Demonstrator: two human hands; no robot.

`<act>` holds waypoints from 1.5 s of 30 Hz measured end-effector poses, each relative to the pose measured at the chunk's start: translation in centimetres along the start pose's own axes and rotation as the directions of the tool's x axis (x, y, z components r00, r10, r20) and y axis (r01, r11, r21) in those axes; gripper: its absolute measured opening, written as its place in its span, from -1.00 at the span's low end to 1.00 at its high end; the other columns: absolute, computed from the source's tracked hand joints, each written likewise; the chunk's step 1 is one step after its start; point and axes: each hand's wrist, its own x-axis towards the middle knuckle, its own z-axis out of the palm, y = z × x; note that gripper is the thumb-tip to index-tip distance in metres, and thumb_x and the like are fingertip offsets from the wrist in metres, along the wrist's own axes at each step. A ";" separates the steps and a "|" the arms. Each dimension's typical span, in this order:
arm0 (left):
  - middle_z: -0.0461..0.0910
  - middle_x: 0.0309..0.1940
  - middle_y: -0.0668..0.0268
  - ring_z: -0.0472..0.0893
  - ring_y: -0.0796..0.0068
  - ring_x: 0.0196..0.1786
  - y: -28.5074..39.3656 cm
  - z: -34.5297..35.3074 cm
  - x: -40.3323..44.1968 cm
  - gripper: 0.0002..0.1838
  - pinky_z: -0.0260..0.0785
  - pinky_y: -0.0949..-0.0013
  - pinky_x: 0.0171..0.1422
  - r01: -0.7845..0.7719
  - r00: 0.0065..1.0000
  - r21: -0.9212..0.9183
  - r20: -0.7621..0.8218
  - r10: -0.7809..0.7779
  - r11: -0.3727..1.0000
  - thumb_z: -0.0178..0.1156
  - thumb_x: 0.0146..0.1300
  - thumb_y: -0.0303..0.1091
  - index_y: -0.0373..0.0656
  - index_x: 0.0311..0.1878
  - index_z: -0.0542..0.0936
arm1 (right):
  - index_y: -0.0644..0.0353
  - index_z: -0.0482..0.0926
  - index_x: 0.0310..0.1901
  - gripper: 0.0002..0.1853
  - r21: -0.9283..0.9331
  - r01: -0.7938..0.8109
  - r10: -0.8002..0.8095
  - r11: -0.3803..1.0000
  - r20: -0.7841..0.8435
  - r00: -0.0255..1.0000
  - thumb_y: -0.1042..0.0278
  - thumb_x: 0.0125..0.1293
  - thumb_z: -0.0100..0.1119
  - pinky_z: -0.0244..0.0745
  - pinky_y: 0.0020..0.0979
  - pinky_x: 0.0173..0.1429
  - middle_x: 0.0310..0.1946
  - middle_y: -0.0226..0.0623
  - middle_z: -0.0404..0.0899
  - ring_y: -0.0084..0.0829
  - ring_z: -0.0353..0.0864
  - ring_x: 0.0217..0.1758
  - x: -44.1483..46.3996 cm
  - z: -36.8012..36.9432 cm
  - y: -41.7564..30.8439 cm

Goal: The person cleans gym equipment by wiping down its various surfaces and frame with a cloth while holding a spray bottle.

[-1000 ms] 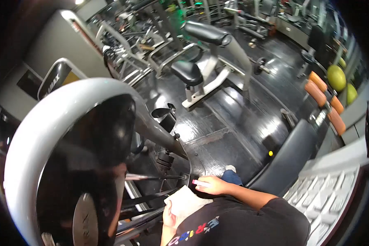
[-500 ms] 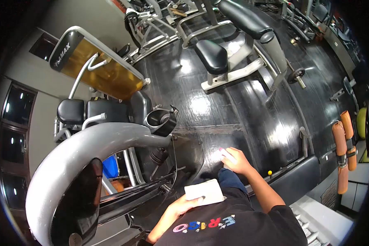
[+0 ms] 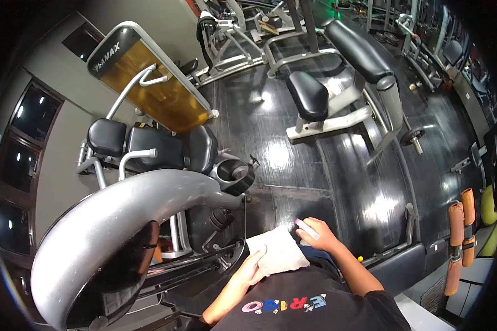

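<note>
In the head view, my left hand grips a folded white cloth in front of my dark shirt, thumb on top of it. My right hand is closed around a small whitish bottle or tube with a pink end, just right of the cloth. The fingers hide part of this item. A silver curved machine frame with a black cup holder stands to the left of my hands.
A padded machine with a yellow panel stands at left. Ahead is a black-seated bench on dark, shiny floor. A low black pad lies to my right, near orange rolls and a small yellow ball.
The cloth has come up and turned, showing more of its face. My right hand with the bottle or tube is now lower and closer to the cloth. The whole view has shifted.
</note>
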 end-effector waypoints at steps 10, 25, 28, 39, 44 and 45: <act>0.41 0.35 0.02 0.44 0.09 0.38 2.4 -1.4 1.4 -0.34 0.22 0.03 0.50 -0.182 0.982 -0.119 -0.067 0.175 0.976 -0.01 0.48 0.03 -0.31 0.42 0.28 | 0.22 0.50 -0.36 -0.75 0.006 0.140 -0.139 0.990 0.131 0.981 0.21 0.28 0.27 0.42 -0.17 -0.23 -0.45 -0.11 0.49 -0.04 0.52 -0.37 4.7 0.8 -0.9; 0.50 0.26 0.04 0.50 0.11 0.31 -3.9 8.2 11.2 -0.41 0.31 0.04 0.43 -0.549 0.798 -0.344 -0.487 0.355 0.762 0.11 0.45 -0.03 -0.32 0.33 0.37 | 0.24 0.46 -0.39 -0.69 0.006 0.089 -0.084 0.996 0.410 0.908 0.17 0.32 0.27 0.36 -0.21 -0.30 -0.49 -0.12 0.44 -0.13 0.48 -0.43 10.1 -14.5 5.6; 0.49 0.27 0.04 0.51 0.11 0.30 -5.7 7.8 10.2 -0.34 0.32 0.07 0.43 -0.638 0.697 -0.322 -0.627 0.348 0.699 0.09 0.44 0.07 -0.33 0.32 0.38 | 0.23 0.46 -0.40 -0.66 0.011 0.140 -0.125 0.990 0.529 0.840 0.13 0.32 0.27 0.36 -0.21 -0.30 -0.50 -0.12 0.44 -0.13 0.47 -0.44 12.0 -14.7 4.8; 0.51 0.27 0.19 0.48 0.15 0.32 -5.7 3.4 12.3 -0.39 0.25 -0.03 0.45 -0.816 0.527 -0.389 -0.805 0.274 0.427 -0.07 0.49 0.15 -0.17 0.31 0.42 | 0.25 0.45 -0.38 -0.69 0.172 0.380 -0.383 0.909 0.705 0.597 0.18 0.30 0.28 0.35 -0.19 -0.28 -0.48 -0.11 0.40 -0.07 0.46 -0.40 15.2 -8.9 0.1; 0.49 0.30 0.22 0.47 0.20 0.34 -4.9 0.5 14.3 -0.41 0.26 0.02 0.46 -0.804 0.566 -0.450 -0.779 0.269 0.388 -0.09 0.50 0.14 -0.14 0.32 0.42 | 0.25 0.47 -0.37 -0.70 0.141 0.364 -0.338 0.921 0.755 0.561 0.19 0.31 0.28 0.35 -0.19 -0.28 -0.48 -0.11 0.41 -0.07 0.46 -0.40 15.1 -7.6 1.4; 0.49 0.30 0.22 0.47 0.20 0.35 -4.9 0.9 14.0 -0.41 0.25 0.01 0.46 -0.815 0.561 -0.468 -0.786 0.260 0.341 -0.09 0.50 0.14 -0.14 0.32 0.42 | 0.25 0.47 -0.36 -0.70 0.121 0.358 -0.314 0.926 0.774 0.549 0.19 0.31 0.28 0.36 -0.18 -0.28 -0.48 -0.12 0.41 -0.06 0.47 -0.40 15.2 -7.1 1.5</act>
